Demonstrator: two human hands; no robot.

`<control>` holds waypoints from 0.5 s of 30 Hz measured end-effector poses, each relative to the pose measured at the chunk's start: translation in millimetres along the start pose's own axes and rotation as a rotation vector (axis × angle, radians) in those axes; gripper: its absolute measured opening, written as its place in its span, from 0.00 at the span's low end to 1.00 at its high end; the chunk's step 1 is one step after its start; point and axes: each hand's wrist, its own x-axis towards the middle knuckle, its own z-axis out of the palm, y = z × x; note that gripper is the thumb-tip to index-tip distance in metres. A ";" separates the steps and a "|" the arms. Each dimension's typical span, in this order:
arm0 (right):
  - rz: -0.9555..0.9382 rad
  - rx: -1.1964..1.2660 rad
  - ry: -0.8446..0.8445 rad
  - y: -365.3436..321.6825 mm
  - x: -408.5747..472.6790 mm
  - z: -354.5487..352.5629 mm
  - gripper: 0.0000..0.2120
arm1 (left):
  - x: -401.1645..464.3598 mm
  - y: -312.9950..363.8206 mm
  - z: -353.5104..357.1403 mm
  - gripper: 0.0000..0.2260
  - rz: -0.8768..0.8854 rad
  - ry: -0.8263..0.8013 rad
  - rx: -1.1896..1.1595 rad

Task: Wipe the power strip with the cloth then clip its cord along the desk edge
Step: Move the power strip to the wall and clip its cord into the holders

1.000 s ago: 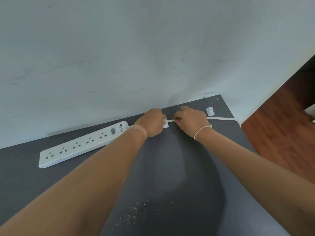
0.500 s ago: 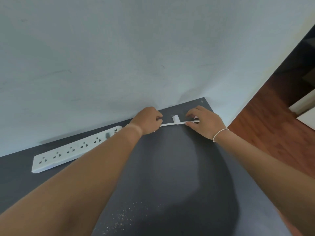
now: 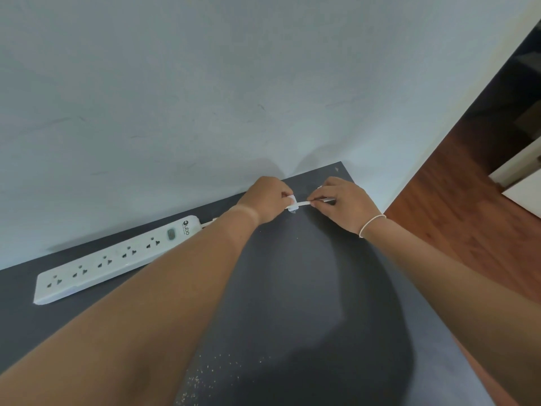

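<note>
A white power strip (image 3: 117, 257) lies along the wall at the back left of the dark grey desk (image 3: 292, 288). Its flat white cord (image 3: 303, 204) runs right from the strip's end. My left hand (image 3: 268, 199) pinches the cord at a small white clip (image 3: 292, 202) stuck to the desk. My right hand (image 3: 342, 202) pinches the cord a short way to the right of the clip. The stretch of cord between my hands is taut. The rest of the cord is hidden under my hands. No cloth is in view.
A pale wall (image 3: 234, 83) rises straight behind the desk. The desk's right edge drops to a wooden floor (image 3: 468, 215). Pale crumbs (image 3: 210, 373) are scattered on the near part of the desk. A white furniture piece (image 3: 524, 177) stands at the far right.
My right hand slid right along the cord and then came back toward the clip. My left hand has stayed at the clip. The second clip near the desk corner is now hidden.
</note>
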 end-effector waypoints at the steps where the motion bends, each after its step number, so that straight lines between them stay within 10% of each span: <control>1: -0.008 -0.012 0.000 -0.2 0.0 0.3 0.08 | 0.2 0.7 -0.7 0.11 0.005 -0.011 0.022; 15: 0.028 -0.187 0.023 -10.9 19.4 4.2 0.10 | 3.1 4.3 5.3 0.10 0.018 -0.018 0.272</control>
